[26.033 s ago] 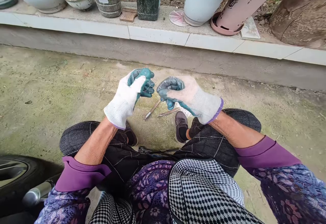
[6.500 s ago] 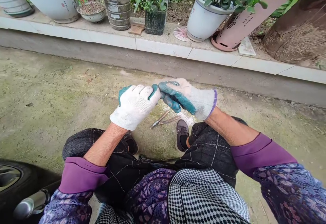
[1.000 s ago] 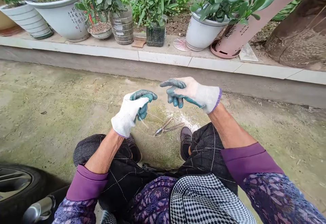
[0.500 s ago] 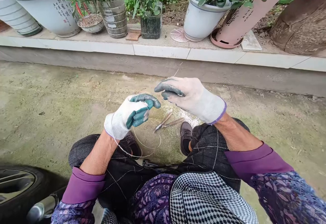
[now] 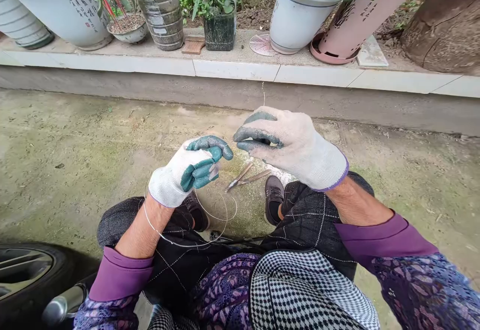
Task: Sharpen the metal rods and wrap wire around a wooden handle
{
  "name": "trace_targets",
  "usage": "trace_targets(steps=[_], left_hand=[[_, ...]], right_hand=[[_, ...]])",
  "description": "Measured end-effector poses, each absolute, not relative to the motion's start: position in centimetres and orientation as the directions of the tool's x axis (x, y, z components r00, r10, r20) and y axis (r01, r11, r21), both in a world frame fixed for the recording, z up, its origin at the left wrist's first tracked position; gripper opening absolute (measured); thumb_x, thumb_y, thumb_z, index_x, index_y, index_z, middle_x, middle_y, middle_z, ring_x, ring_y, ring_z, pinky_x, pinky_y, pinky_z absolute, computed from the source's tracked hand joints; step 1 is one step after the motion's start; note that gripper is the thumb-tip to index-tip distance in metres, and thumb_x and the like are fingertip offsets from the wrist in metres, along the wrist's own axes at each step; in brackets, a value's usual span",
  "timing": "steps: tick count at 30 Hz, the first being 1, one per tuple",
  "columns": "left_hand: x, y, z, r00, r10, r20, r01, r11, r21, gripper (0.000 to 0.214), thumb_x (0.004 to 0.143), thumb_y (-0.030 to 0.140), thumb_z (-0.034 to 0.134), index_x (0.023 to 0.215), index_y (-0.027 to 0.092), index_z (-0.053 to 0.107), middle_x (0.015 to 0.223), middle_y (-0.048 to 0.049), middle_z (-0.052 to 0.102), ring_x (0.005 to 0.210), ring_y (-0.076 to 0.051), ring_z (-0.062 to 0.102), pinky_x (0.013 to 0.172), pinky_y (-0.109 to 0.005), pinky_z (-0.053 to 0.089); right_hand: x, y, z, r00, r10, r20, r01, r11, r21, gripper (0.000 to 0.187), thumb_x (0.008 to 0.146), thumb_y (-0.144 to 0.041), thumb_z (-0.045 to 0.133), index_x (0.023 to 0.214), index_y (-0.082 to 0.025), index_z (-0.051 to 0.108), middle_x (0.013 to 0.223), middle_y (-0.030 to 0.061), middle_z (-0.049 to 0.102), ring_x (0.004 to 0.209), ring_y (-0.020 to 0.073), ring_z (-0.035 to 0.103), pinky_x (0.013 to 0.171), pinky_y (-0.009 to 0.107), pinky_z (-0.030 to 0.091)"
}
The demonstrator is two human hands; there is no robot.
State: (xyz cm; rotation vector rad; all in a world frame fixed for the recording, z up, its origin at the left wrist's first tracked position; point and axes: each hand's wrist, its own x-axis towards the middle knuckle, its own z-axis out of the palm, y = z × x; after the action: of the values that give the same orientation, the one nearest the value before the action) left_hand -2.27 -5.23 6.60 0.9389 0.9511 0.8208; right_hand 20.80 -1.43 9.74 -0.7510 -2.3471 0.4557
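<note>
My left hand (image 5: 197, 167), in a white glove with green-coated fingers, is closed around a thin pale wire (image 5: 195, 245). The wire hangs in loose loops below it, crossing in front of my left wrist and over my lap. My right hand (image 5: 285, 142), gloved the same way, is a little higher and to the right, back up, with its fingers curled. A thin wire end pokes up behind its knuckles, and the fingers appear to grip it, though the grip itself is hidden. A small gap separates the two hands.
Pliers (image 5: 240, 181) lie open on the concrete between my shoes, near white crumbs. Ahead runs a low tiled ledge (image 5: 232, 70) with potted plants, including a white pot (image 5: 296, 20) and a pink pot (image 5: 348, 30). A vehicle wheel (image 5: 26, 275) stands at lower left.
My right hand has shifted slightly right, its fingers a bit more spread. The wire end above it now stands more upright. The loops have swung left across my left forearm.
</note>
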Motion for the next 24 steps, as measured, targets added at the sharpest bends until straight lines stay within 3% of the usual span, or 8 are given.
trace_targets(steps=[2,4,8,11,14,17,24], left_hand=[[-2.4,-5.2,6.7,0.367,0.888,-0.276,-0.142,0.347,0.927,0.030,0.069,0.043,0.081,0.082,0.018,0.071,0.043,0.0099,0.033,0.035,-0.004,0.023,0.036,-0.021,0.023],[-2.5,-5.4,7.1,0.327,0.913,-0.244,-0.064,0.279,0.958,0.030,0.071,0.041,0.080,0.086,0.016,0.073,0.047,0.0056,0.046,0.038,-0.006,0.032,0.037,-0.021,0.027],[-2.4,-6.0,8.4,0.097,0.994,-0.044,0.244,0.019,0.970,0.029,0.075,0.033,0.077,0.098,0.016,0.079,0.081,-0.0056,0.074,0.056,-0.010,0.055,0.047,-0.021,0.041],[-2.0,-6.6,8.8,0.042,0.993,0.114,0.437,-0.120,0.891,0.027,0.076,0.030,0.078,0.100,0.018,0.081,0.091,-0.0059,0.076,0.076,-0.016,0.065,0.061,-0.022,0.050],[-1.6,-7.0,8.6,0.050,0.983,0.176,0.536,-0.176,0.826,0.022,0.076,0.028,0.078,0.097,0.021,0.081,0.092,-0.0045,0.077,0.085,-0.019,0.068,0.069,-0.023,0.053],[-1.5,-7.2,8.3,0.052,0.985,0.164,0.520,-0.167,0.838,0.019,0.077,0.025,0.075,0.094,0.020,0.080,0.089,-0.0035,0.076,0.084,-0.018,0.068,0.072,-0.023,0.054],[-1.7,-7.6,8.2,0.015,1.000,0.000,0.242,-0.003,0.970,0.023,0.076,0.026,0.073,0.096,0.017,0.078,0.075,-0.0032,0.071,0.072,-0.017,0.066,0.061,-0.023,0.054]], right_hand=[[20.8,-1.6,9.7,-0.640,0.613,0.464,0.424,0.785,-0.452,0.021,0.096,-0.029,0.059,0.102,-0.022,0.077,0.102,0.0045,0.072,0.085,0.0161,0.064,0.075,0.030,0.048],[20.9,-1.7,9.8,-0.644,0.613,0.458,0.445,0.787,-0.427,0.021,0.096,-0.028,0.058,0.104,-0.022,0.077,0.101,0.0042,0.071,0.084,0.0159,0.064,0.074,0.029,0.048],[20.8,-1.7,9.7,-0.659,0.617,0.430,0.482,0.785,-0.389,0.023,0.096,-0.026,0.056,0.106,-0.020,0.076,0.094,0.0051,0.069,0.078,0.0157,0.062,0.069,0.030,0.046],[20.5,-1.7,9.3,-0.660,0.640,0.393,0.519,0.767,-0.378,0.022,0.096,-0.026,0.056,0.104,-0.020,0.075,0.092,0.0053,0.068,0.077,0.0163,0.061,0.069,0.030,0.044],[20.2,-1.7,9.0,-0.664,0.639,0.388,0.526,0.769,-0.364,0.020,0.095,-0.026,0.057,0.102,-0.020,0.075,0.090,0.0045,0.068,0.077,0.0167,0.060,0.069,0.030,0.044],[20.1,-1.9,9.0,-0.658,0.632,0.409,0.515,0.775,-0.368,0.020,0.095,-0.026,0.057,0.101,-0.021,0.075,0.092,0.0039,0.069,0.078,0.0167,0.061,0.070,0.030,0.045],[20.4,-2.7,10.4,-0.634,0.642,0.431,0.485,0.764,-0.425,0.018,0.097,-0.025,0.059,0.101,-0.022,0.076,0.095,0.0029,0.071,0.081,0.0157,0.064,0.074,0.030,0.049]])
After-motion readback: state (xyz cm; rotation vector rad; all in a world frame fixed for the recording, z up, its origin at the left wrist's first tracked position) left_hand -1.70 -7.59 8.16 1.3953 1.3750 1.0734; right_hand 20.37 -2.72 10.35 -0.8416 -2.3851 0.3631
